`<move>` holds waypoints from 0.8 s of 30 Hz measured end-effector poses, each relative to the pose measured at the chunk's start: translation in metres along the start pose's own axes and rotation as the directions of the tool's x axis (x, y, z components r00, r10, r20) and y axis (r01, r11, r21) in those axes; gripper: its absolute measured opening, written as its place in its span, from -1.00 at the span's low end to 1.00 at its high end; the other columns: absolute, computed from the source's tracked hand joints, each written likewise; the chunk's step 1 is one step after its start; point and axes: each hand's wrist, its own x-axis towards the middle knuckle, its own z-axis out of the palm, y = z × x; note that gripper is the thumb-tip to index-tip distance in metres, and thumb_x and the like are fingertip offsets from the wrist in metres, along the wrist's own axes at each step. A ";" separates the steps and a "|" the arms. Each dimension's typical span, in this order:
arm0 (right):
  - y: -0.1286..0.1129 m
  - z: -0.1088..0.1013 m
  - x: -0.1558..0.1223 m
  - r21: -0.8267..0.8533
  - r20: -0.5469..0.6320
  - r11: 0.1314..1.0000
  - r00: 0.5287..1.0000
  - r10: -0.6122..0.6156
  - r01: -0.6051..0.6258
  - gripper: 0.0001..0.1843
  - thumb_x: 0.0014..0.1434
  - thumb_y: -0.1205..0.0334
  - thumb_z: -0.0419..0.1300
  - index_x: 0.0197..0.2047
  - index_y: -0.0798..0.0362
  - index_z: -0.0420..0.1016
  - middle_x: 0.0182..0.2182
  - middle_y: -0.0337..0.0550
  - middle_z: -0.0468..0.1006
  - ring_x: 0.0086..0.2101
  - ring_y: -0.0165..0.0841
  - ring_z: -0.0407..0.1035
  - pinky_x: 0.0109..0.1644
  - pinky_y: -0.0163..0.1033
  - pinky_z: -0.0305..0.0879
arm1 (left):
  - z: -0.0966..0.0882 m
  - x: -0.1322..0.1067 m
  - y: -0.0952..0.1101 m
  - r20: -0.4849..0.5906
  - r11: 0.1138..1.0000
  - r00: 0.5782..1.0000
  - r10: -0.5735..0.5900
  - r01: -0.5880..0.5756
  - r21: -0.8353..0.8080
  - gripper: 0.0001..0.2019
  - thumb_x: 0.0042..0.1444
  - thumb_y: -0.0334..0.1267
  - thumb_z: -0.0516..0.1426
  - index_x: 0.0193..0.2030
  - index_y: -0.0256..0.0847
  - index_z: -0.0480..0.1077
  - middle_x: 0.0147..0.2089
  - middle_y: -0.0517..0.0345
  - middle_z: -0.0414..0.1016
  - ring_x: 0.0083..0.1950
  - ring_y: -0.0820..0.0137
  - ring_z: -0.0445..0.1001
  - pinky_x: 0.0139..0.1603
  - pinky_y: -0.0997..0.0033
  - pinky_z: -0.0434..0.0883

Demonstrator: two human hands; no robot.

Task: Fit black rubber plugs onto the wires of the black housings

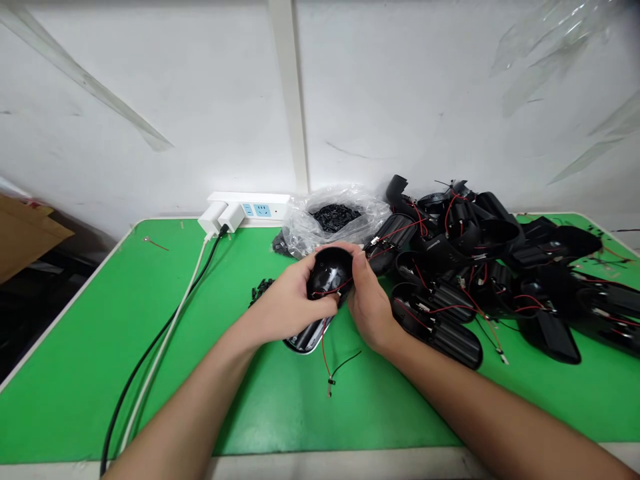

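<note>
Both my hands are wrapped round a glossy black plastic housing (331, 267) with a rounded, hollow end facing me. My left hand (293, 300) grips its left side, the thumb pressed inside near a red wire. Against the right side lies my right hand (369, 300), fingers curled behind the rim. Below the housing's hollow end, a lower part with a pale edge (305, 339) shows under my left hand; whether it belongs to the same piece I cannot tell. A red and a black wire with a small connector (331, 382) hang below.
Many similar black housings with red wires (450, 247) are piled at the right. Behind my hands sits a clear plastic bag (345, 213) of small black parts, with more loose black parts (261, 291) at its left. A white power strip (263, 208) with plugs and cables stands by the wall.
</note>
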 end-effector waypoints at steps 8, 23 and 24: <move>0.004 0.002 -0.002 0.001 0.026 1.000 0.999 0.021 -0.021 -0.43 0.53 -0.31 -0.09 0.19 -0.07 0.44 0.15 -0.05 0.52 0.20 -0.21 0.39 0.38 -0.06 0.33 | 0.001 -0.001 0.005 -0.033 0.999 0.999 -0.036 0.035 -0.019 -0.50 0.04 -0.36 0.25 0.17 -0.13 0.44 -0.21 0.32 0.49 -0.26 0.63 0.38 -0.19 0.65 0.40; 0.000 0.008 -0.009 -0.129 -0.091 0.982 0.987 0.129 -0.140 -0.49 0.50 -0.25 0.02 0.22 -0.05 0.42 0.16 -0.02 0.48 0.01 -0.21 0.44 0.05 -0.09 0.41 | -0.119 -0.019 0.008 -0.956 0.960 0.245 -0.161 -0.184 -0.209 -0.38 -0.18 -0.21 0.44 0.04 -0.09 0.32 -0.20 0.51 0.39 -0.03 0.65 0.44 -0.03 0.47 0.43; 0.000 0.008 -0.009 -0.144 -0.085 0.980 0.988 0.128 -0.140 -0.50 0.51 -0.23 0.02 0.20 -0.05 0.43 0.15 -0.02 0.49 0.01 -0.22 0.44 0.04 -0.10 0.40 | -0.124 -0.019 0.000 -0.958 0.974 0.244 -0.150 -0.128 -0.185 -0.36 -0.16 -0.17 0.43 0.08 -0.11 0.33 -0.22 0.49 0.38 -0.02 0.64 0.42 -0.03 0.45 0.41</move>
